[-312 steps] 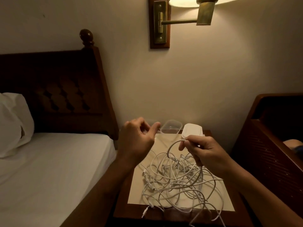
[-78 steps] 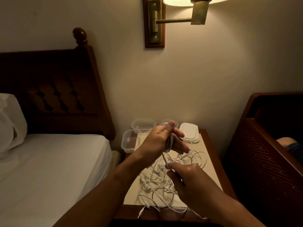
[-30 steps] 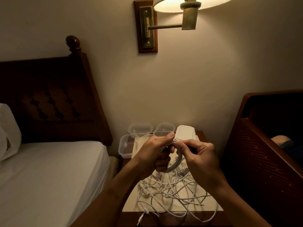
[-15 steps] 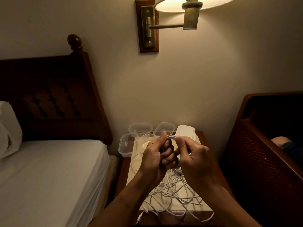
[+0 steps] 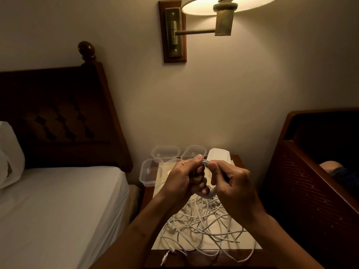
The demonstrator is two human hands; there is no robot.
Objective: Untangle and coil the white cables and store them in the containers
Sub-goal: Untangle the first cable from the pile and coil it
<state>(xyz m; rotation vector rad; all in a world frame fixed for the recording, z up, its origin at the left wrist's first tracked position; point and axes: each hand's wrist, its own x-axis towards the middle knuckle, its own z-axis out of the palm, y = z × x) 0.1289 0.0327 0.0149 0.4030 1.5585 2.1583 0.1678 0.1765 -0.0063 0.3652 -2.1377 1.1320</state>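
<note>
from where i sit, the left hand [image 5: 185, 180] is clenched round a small coil [image 5: 207, 162] of white cable, thumb laid over the top and fingers curled through the loop. the right hand [image 5: 234, 184] grasps the same coil, pinching its top between thumb and forefinger, with the other fingers curled in; thumb tips of both hands nearly meet there. both hands are held above the back half of the nightstand [image 5: 237, 159]. the coil's lower bend shows just under the left fingers, and i cannot tell whether a strand runs on from it into the pile below. under the hands lies the tangle [image 5: 204, 224] of white cables, loose and knotted, spread over a cream sheet [image 5: 158, 244] that covers most of the nightstand; a few loops spill past the sheet's front edge onto bare wood, and one plug end lies near the front left corner. behind the hands stand the clear containers [image 5: 165, 152], open, two against the wall and one at the left edge in front of them; i see no cable in them. a white box [image 5: 218, 155] sits just right of them. a bed [image 5: 58, 210] with a dark headboard [image 5: 58, 123] and pillow [image 5: 9, 156] is to the left, a lit lamp [image 5: 223, 14] hangs on the wall above.
</note>
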